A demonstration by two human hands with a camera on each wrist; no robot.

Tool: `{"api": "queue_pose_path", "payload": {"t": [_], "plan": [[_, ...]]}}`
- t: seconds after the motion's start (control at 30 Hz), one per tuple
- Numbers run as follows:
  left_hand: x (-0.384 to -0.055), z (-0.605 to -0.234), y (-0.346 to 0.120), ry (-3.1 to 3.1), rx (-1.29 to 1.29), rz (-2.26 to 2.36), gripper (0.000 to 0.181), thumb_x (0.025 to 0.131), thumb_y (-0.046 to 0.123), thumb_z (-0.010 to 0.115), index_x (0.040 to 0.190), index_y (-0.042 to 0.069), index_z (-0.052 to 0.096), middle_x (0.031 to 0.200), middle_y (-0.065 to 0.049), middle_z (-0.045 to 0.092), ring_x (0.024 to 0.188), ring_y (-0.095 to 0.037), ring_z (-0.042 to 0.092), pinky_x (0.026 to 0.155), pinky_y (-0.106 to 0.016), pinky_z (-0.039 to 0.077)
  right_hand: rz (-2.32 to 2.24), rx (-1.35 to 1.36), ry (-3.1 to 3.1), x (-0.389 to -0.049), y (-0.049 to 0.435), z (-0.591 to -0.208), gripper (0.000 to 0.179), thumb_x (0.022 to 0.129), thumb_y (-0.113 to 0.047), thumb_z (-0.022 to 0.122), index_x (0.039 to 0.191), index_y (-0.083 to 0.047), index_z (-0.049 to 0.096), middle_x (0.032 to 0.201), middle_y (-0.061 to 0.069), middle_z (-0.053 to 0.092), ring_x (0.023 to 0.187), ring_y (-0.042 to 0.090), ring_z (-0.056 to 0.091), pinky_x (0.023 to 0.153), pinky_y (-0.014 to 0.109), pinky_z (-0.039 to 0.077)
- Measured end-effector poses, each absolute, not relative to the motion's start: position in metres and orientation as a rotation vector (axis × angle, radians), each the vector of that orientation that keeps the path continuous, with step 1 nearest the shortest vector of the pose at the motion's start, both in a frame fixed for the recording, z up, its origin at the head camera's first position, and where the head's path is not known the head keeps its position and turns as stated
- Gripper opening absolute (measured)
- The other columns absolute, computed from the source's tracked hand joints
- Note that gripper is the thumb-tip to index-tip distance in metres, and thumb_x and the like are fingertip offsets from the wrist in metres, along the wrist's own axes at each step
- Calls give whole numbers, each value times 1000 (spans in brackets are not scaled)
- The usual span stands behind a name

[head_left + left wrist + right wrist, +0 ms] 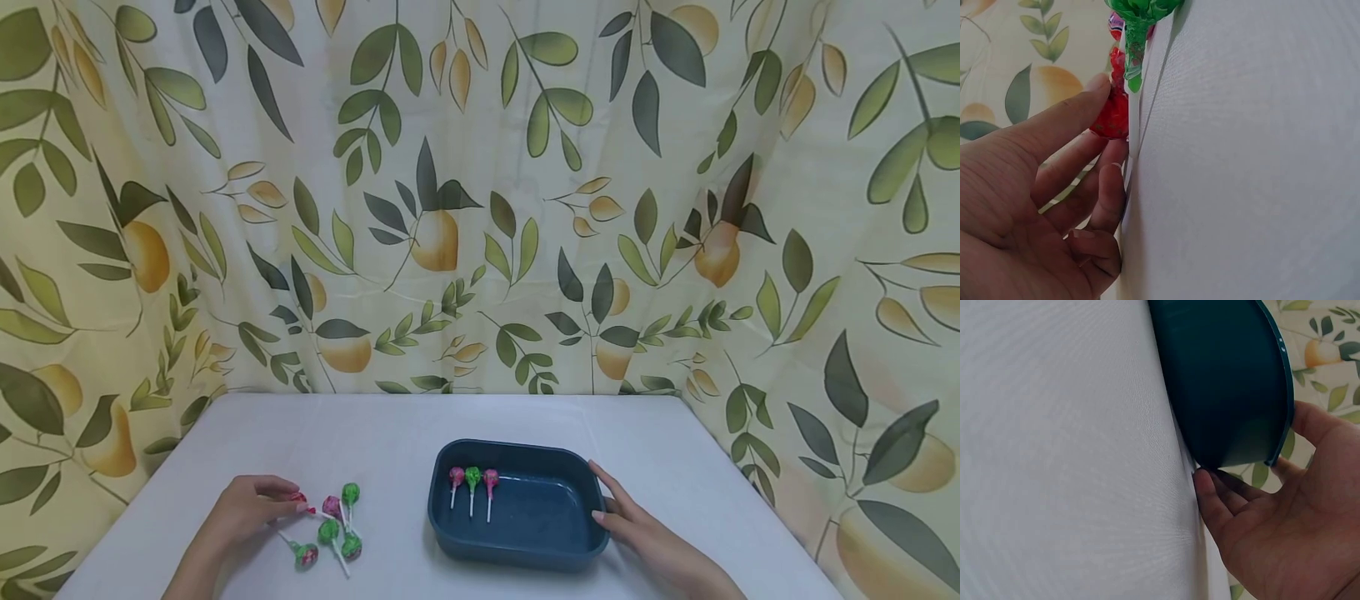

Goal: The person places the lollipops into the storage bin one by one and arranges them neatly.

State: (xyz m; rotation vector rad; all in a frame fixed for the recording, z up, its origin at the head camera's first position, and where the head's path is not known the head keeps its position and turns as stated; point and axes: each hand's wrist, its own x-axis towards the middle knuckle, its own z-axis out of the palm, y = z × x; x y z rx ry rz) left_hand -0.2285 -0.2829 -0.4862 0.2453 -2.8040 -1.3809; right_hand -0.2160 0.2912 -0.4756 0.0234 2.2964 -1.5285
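At the left of the table, my left hand [251,504] pinches a red-wrapped lollipop [1113,115] between thumb and fingers; the other fingers curl loosely below in the left wrist view. Just right of it lie several more lollipops: a pink one [332,506], and green ones, including a green lollipop [328,531] with its white stick toward me. My right hand [637,529] holds the right end of a dark blue rectangular bin [517,550], thumb and fingers spread around its end wall and rim [1288,369]. Three lollipops [472,477], pink, green and pink, lie in a row inside the bin's left part.
A white cloth covers the table [322,425]. Behind it and on both sides hangs a curtain [480,325] printed with leaves and fruit. One green-and-red lollipop [305,556] lies nearest my left wrist.
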Motion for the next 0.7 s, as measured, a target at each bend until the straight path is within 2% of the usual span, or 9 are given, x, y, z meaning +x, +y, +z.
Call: {"api": "queue_pose_path", "payload": {"t": [0.37,0.53,0.6,0.7], "plan": [[-227,-485,-281,-2818,251,-1374,31,75,21,94,96,5,79,92,-4,72,83,-21,62,68,-35,52,-1531,13,2291,-215,290,-472,74,105,-46,57,166,-38,17,161,37,20,147,56,20,110,72,25],[-229,-484,-284,-2821,255,-1364,28,78,23,91,98,6,80,98,-6,73,92,-26,63,69,-36,51,-1525,37,2294,-215,288,-471,75,104,-46,58,166,-37,17,161,37,19,146,57,21,109,73,25],[-230,-484,-285,-2821,258,-1348,26,82,25,89,100,7,80,103,-9,74,101,-33,63,75,-41,51,-1527,36,2290,-216,288,-471,75,104,-46,58,166,-36,17,162,37,17,146,57,20,109,73,24],[-231,-484,-286,-2811,239,-1336,24,86,26,85,102,7,80,109,-12,74,117,-44,58,90,-56,47,-1533,27,2287,-215,289,-471,73,105,-45,57,166,-36,17,162,38,18,147,57,19,110,72,24]]}}
